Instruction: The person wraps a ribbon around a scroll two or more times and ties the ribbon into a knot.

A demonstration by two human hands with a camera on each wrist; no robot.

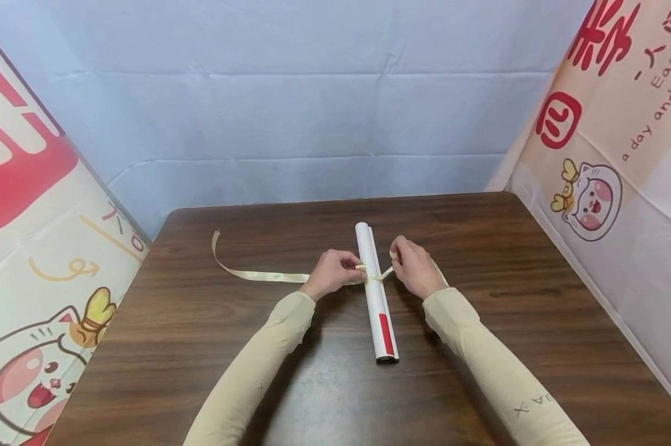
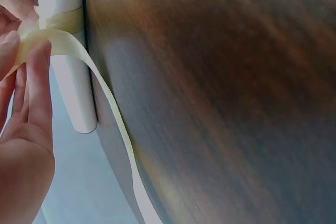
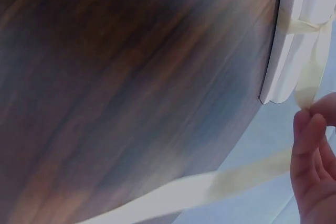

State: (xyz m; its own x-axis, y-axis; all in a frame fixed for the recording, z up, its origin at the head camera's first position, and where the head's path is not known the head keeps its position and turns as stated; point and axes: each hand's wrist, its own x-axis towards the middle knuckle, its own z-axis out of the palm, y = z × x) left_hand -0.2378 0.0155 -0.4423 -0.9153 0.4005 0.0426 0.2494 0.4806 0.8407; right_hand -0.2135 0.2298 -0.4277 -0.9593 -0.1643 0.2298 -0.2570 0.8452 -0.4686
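A rolled white sheet [image 1: 371, 266] with a red patch near its front end lies lengthwise on the table. Pale yellow ribbon [image 1: 268, 277] goes around its middle and crosses in a knot on top, seen closely in the right wrist view at the ribbon [image 3: 310, 26]. My left hand [image 1: 334, 271] pinches one side of the ribbon just left of the roll; the long tail trails off leftward over the table. To the right of the roll, my right hand [image 1: 416, 266] pinches the other side between thumb and fingertips, its tail hanging down past the hand [image 3: 315, 150].
The dark wood-grain table [image 1: 202, 347] carries the roll and ribbon. Behind it stands a pale blue cloth backdrop [image 1: 291, 118]. Printed cloth panels with cartoon faces and lettering flank it, a left panel [image 1: 40, 248] and a right panel [image 1: 642, 155].
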